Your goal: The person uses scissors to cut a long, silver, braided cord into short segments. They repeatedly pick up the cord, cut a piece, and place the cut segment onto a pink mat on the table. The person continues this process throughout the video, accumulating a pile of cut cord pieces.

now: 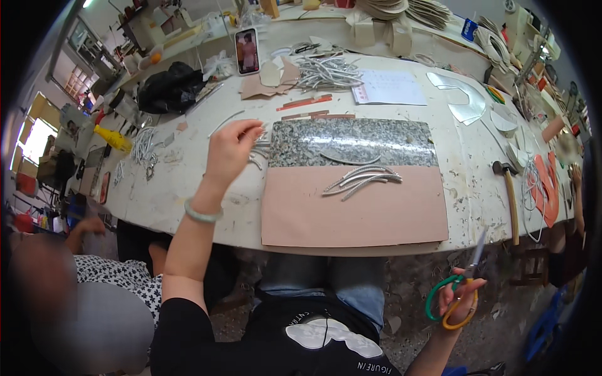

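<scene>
Presently, the scissors point(469, 271), green- and orange-handled, are just beyond the surface's point(169, 194) front edge, toward its right, the right hand's point(463, 299) fingers clamped around their handles. Silver cords point(360, 180) lie near the pink board's point(351, 222) back edge, beside the granite slab point(351, 135). Near that slab's left edge, the left hand's point(231, 150) fingers curl together above the surface; I cannot tell whether they grip anything.
</scene>
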`<action>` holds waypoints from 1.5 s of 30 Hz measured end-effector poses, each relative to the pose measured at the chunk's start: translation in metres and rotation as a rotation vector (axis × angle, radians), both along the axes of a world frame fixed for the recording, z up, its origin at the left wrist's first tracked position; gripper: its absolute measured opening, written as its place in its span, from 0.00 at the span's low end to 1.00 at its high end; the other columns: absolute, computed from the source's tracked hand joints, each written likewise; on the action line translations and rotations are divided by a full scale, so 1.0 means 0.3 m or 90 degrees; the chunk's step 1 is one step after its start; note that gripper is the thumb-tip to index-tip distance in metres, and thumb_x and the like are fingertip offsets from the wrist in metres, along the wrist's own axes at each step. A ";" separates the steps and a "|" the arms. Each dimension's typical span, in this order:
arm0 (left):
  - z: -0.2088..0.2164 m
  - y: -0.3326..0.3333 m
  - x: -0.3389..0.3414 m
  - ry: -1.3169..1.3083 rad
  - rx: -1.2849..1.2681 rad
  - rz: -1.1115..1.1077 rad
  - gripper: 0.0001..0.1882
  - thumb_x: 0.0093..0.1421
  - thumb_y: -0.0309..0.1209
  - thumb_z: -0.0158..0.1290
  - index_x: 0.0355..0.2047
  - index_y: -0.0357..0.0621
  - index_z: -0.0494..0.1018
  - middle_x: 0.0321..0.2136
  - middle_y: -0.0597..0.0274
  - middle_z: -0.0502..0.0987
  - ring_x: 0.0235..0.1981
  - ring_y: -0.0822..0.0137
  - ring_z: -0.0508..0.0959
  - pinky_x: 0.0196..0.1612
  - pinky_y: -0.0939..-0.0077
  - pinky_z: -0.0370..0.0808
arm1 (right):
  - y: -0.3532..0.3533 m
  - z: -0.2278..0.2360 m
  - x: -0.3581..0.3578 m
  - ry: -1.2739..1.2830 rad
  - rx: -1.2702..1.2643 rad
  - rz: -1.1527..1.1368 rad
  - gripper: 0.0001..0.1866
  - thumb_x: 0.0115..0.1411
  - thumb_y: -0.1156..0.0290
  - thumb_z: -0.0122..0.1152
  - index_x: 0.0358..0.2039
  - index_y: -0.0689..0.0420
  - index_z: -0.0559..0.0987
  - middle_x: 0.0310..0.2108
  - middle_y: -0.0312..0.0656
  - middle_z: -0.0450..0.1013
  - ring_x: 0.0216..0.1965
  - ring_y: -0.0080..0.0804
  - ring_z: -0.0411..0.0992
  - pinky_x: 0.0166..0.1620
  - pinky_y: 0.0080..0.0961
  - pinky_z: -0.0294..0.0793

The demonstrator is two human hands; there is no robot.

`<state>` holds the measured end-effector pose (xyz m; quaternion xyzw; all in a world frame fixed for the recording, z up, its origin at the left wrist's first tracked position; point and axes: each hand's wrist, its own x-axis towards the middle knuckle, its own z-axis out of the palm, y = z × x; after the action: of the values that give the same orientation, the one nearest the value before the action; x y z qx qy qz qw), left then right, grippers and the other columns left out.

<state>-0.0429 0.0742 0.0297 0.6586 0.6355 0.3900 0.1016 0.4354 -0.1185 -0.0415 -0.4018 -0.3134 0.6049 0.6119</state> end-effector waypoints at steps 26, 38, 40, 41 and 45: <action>-0.061 0.123 0.482 -0.072 -0.053 -0.205 0.11 0.62 0.26 0.50 0.43 0.36 0.72 0.26 0.57 0.73 0.27 0.67 0.73 0.31 0.73 0.70 | 0.011 -0.100 0.016 0.111 -0.251 0.150 0.38 0.63 0.36 0.29 0.50 0.61 0.68 0.20 0.42 0.69 0.13 0.27 0.66 0.18 0.20 0.66; 0.024 -0.275 0.698 -0.657 -0.535 -0.387 0.14 0.64 0.29 0.49 0.47 0.35 0.73 0.22 0.67 0.73 0.18 0.81 0.70 0.19 0.89 0.66 | 0.086 0.186 -0.153 -0.952 0.297 -0.144 0.38 0.42 0.47 0.72 0.48 0.59 0.71 0.22 0.32 0.66 0.22 0.23 0.65 0.29 0.24 0.60; 0.023 -0.303 0.710 -0.692 -0.546 -0.381 0.14 0.64 0.28 0.49 0.47 0.34 0.72 0.21 0.67 0.72 0.17 0.81 0.69 0.18 0.89 0.65 | 0.107 0.211 -0.171 -1.022 0.342 -0.152 0.39 0.40 0.47 0.72 0.49 0.57 0.71 0.24 0.33 0.65 0.25 0.27 0.64 0.31 0.27 0.56; 0.023 -0.315 0.711 -0.690 -0.538 -0.376 0.14 0.64 0.28 0.48 0.47 0.34 0.72 0.22 0.66 0.72 0.17 0.82 0.69 0.18 0.89 0.65 | 0.116 0.217 -0.176 -1.054 0.369 -0.154 0.40 0.39 0.47 0.73 0.50 0.56 0.71 0.25 0.34 0.65 0.27 0.28 0.63 0.33 0.28 0.54; 0.017 -0.354 0.714 -0.706 -0.504 -0.379 0.14 0.63 0.25 0.47 0.48 0.33 0.71 0.24 0.65 0.73 0.20 0.80 0.72 0.19 0.88 0.68 | 0.138 0.224 -0.186 -1.111 0.416 -0.140 0.43 0.38 0.46 0.73 0.52 0.57 0.71 0.29 0.37 0.63 0.31 0.32 0.62 0.34 0.30 0.54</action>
<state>0.1714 -0.0321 0.0347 0.4235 0.3786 0.3632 0.7385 0.3795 -0.0772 0.0256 -0.5488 -0.7764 -0.0894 0.2967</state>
